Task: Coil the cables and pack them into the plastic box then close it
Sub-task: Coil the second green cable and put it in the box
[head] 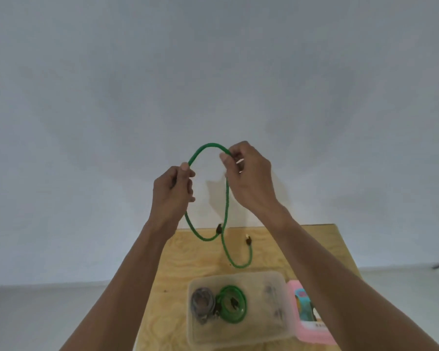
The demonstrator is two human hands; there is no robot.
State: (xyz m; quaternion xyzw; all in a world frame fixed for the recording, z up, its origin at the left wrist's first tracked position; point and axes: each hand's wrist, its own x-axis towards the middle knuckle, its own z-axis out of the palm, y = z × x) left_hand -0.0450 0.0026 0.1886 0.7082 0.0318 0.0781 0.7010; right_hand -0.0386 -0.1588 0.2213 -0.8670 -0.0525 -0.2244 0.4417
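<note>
I have the green cable (pixel 227 198) pinched in both hands, held up with an arch between them: my left hand (pixel 174 191) curls round one side, my right hand (pixel 249 178) nips the other. It looks light and springy, so I'd take hold near the hanging plugs. Below my wrists the box (pixel 264 333) holds two coils. Its lid is hard to make out.

A pink case (pixel 312 328) lies on the plywood table (pixel 173 269) before a white wall (pixel 213 72).
</note>
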